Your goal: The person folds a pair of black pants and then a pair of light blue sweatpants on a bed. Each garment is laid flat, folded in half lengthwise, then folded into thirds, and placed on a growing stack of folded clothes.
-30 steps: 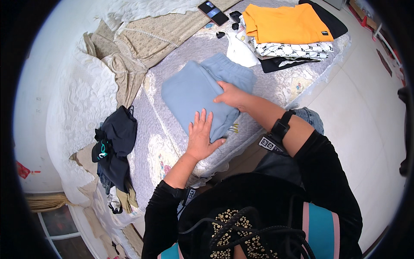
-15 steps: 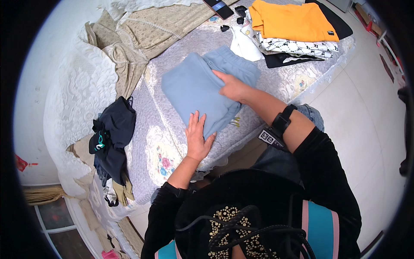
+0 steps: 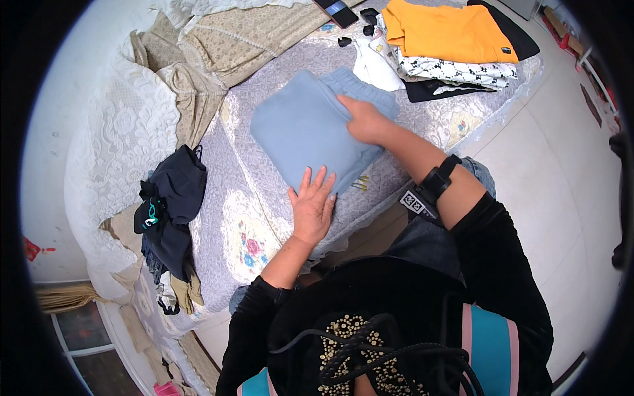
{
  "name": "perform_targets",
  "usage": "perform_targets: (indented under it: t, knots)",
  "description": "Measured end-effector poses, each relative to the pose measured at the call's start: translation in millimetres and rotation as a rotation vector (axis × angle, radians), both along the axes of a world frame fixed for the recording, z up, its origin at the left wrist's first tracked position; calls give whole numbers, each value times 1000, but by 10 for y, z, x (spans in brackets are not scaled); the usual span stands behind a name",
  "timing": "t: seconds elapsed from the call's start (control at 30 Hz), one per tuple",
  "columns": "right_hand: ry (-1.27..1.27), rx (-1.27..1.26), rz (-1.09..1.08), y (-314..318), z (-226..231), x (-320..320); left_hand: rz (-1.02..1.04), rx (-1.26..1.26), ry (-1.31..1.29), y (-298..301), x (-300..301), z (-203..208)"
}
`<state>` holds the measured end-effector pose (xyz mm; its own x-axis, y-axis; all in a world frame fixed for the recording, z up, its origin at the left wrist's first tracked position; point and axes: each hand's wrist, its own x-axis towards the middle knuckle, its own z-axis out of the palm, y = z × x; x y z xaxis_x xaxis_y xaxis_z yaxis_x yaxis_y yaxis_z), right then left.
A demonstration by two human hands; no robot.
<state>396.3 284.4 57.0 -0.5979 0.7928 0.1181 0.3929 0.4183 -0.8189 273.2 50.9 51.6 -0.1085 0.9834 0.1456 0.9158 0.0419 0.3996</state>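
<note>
A folded pair of light blue sweatpants (image 3: 300, 125) lies on the quilted bed cover (image 3: 218, 158). The gathered waistband shows at its upper right. My left hand (image 3: 314, 208) lies with fingers spread on the near edge of the folded cloth, palm down. At the right side of the bundle, my right hand (image 3: 368, 122) is closed on the upper layer's edge, its thumb and fingertips partly hidden.
A neat stack topped by an orange garment (image 3: 449, 33) stands at the far right, with a white cloth (image 3: 376, 66) beside it. A phone (image 3: 338, 12) lies at the back. Loose dark clothes (image 3: 178, 191) are heaped on the left. The bed's edge runs diagonally near me.
My right hand has moved a little right and its fingers have curled in on the cloth. The left hand has slid slightly right, and the sweatpants' upper layer has shifted toward the right.
</note>
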Motion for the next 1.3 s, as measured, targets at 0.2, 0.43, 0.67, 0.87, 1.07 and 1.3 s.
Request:
perform_targets:
  t: [0.2,0.43,0.67,0.87,1.07,1.3]
  knots:
    - [-63,33,-2,-2,-41,-2,-58,43,-3,75,-39,13]
    - [-145,-28,-19,75,100,86,-181,-62,65,205,131,133]
    - [-273,150,-84,-99,285,119,-125,70,19,390,-242,235]
    - [-251,262,-49,-212,321,144,73,-333,174,476,-307,38]
    - [-292,246,-90,-162,330,151,60,-292,147,475,-342,29]
    - [287,-363,382,-161,350,-195,211,-120,-975,630,-343,352]
